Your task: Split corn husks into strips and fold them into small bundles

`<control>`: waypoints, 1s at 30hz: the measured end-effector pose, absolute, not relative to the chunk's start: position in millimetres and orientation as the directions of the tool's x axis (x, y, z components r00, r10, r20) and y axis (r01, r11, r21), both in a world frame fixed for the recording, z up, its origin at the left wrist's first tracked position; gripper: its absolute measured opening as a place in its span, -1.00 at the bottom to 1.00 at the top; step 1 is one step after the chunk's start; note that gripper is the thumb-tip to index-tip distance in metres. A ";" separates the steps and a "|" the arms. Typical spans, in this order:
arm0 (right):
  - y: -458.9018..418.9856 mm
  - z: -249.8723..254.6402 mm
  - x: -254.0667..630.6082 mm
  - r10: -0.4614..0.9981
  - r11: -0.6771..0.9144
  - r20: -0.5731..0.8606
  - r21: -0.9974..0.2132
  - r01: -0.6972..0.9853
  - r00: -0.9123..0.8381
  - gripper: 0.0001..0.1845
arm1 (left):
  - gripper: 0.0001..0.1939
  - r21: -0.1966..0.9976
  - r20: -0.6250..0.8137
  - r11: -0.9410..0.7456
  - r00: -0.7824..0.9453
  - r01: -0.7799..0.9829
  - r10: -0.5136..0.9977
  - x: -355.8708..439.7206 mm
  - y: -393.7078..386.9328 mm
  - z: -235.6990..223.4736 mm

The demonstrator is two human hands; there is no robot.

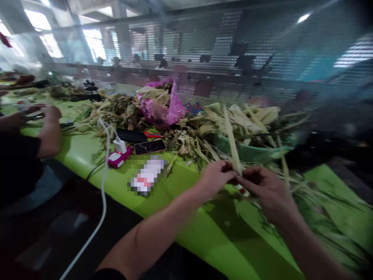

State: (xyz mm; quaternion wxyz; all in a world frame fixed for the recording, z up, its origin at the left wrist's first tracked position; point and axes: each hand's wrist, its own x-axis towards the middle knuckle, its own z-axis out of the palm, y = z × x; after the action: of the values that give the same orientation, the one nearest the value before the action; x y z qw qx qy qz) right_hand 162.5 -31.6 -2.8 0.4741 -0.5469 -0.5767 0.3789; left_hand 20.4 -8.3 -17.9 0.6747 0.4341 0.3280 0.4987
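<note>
My left hand point(216, 177) and my right hand point(265, 187) meet over the green table point(204, 233), both pinched on the lower end of a long pale leaf strip point(232, 144) that stands nearly upright between them. Loose green stalks point(320, 210) lie under and to the right of my right hand. Just behind my hands sits a green basket point(250, 152) heaped with pale husks. The picture is blurred by motion on the right.
A pile of dry leaves point(122, 111) and a pink plastic bag point(166, 107) lie further back. Two phones point(150, 147), a pink power bank point(118, 158) with a white cable point(103, 194) and a small packet point(147, 175) lie at left. Another person's arm point(48, 132) rests at far left.
</note>
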 end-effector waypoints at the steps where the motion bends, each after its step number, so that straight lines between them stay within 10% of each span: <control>1: -32.3 -3.2 162.8 0.990 0.122 0.138 -0.955 0.270 0.039 -0.54 | -0.92 0.923 -0.010 0.117 0.283 -0.366 0.959 20.1 -9.7 -16.5; 30: -46.4 5.7 165.5 0.761 0.612 0.611 -0.565 0.553 -0.218 -0.95 | -0.86 0.910 -0.064 0.196 0.342 -0.367 0.937 9.3 -17.5 -6.6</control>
State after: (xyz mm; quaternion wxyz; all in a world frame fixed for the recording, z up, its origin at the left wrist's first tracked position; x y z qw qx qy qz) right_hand 165.5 -46.4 5.7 0.4584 -0.4253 -0.7721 0.1134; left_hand 9.3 -17.5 -6.6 0.6979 0.4290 0.3326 0.4671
